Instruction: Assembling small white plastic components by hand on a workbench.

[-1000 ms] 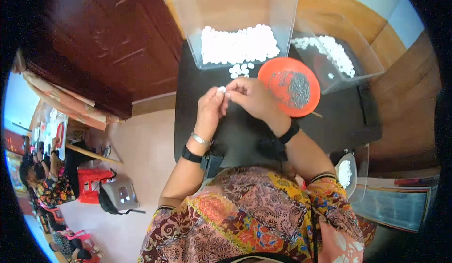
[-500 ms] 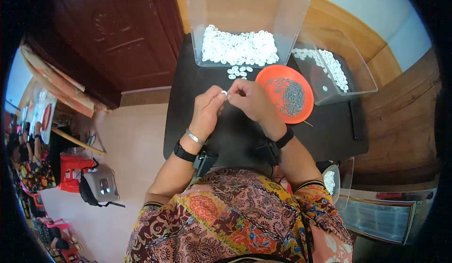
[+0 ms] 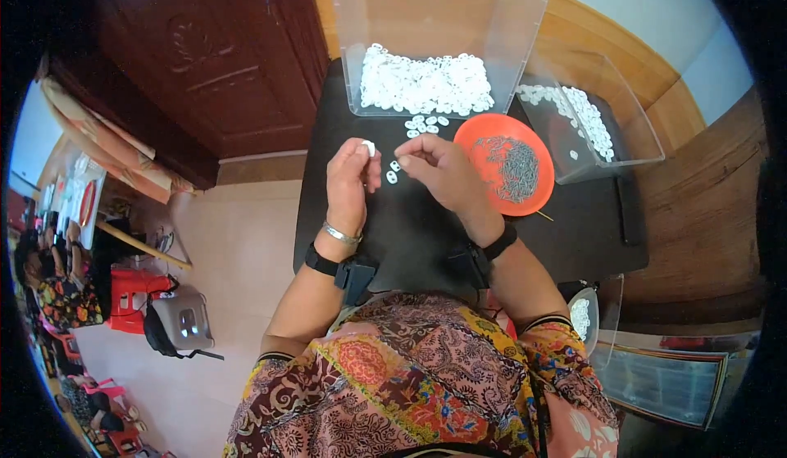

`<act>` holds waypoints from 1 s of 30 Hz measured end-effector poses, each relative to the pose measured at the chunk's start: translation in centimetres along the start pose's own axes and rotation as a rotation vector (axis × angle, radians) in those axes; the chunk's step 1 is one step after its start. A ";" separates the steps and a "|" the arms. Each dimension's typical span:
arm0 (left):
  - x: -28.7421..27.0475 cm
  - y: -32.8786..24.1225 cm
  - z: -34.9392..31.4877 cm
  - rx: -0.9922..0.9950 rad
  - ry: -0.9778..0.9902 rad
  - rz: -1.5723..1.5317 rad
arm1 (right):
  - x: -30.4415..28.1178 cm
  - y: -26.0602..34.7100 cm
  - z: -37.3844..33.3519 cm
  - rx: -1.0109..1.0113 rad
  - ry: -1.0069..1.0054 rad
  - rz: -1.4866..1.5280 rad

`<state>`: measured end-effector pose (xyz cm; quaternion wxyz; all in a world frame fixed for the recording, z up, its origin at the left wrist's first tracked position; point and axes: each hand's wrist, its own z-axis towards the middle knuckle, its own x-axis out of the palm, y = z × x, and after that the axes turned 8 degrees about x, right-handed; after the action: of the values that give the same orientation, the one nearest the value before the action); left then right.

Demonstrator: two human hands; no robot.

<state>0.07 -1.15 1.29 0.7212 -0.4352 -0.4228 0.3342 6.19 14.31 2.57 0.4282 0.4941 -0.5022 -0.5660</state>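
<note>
My left hand [image 3: 348, 179] pinches a small white oval plastic piece [image 3: 369, 148] between thumb and fingertips. Across a small gap, my right hand [image 3: 443, 171] has thumb and forefinger pressed together; whatever they may hold is too small to make out. Two white oval pieces with dark holes [image 3: 392, 177] lie on the black table [image 3: 402, 229] between my hands. Farther back, a loose group of similar ovals [image 3: 431, 129] lies before a big clear bin [image 3: 348, 81]. Beside my right hand stands an orange plate [image 3: 484, 129] with many thin metal pins or screws [image 3: 520, 173].
The big bin holds a heap of white ovals [image 3: 426, 83]. A second clear bin [image 3: 631, 161], at the right, holds more. A thin yellowish stick [image 3: 544, 215] pokes out by the plate. Left, beyond the table, are a grey stool [image 3: 182, 323] and a person [image 3: 65, 294].
My hands have come apart, the left one keeping a white oval piece. Two ovals now show on the table between them. The whole view has shifted slightly.
</note>
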 end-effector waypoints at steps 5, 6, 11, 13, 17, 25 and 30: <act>0.0 0.2 0.0 -0.026 0.050 -0.055 | 0.9 0.4 -0.2 -0.099 -0.032 -0.048; 0.0 0.2 -0.1 -0.068 0.070 -0.058 | 0.9 0.3 -0.2 -0.116 -0.042 -0.087; 0.3 0.3 -0.2 -0.120 0.099 -0.102 | 1.2 0.4 0.0 -0.314 -0.104 -0.211; 0.9 -0.1 -0.1 -0.145 0.142 -0.115 | 1.3 0.2 0.0 -0.359 -0.129 -0.261; 1.3 -0.2 -0.4 -0.234 0.144 -0.191 | 1.3 -0.9 0.5 -0.413 -0.183 -0.268; 0.7 0.8 -0.5 -0.261 0.172 -0.024 | 0.6 -0.3 0.1 -0.563 -0.330 -0.577; 0.8 0.5 -0.3 -0.297 0.158 -0.148 | 0.9 0.1 -0.3 -0.509 -0.313 -0.660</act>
<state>0.65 -0.39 1.02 0.7026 -0.5297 -0.4402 0.1789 6.35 13.33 2.58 0.2515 0.4152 -0.2213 -0.8458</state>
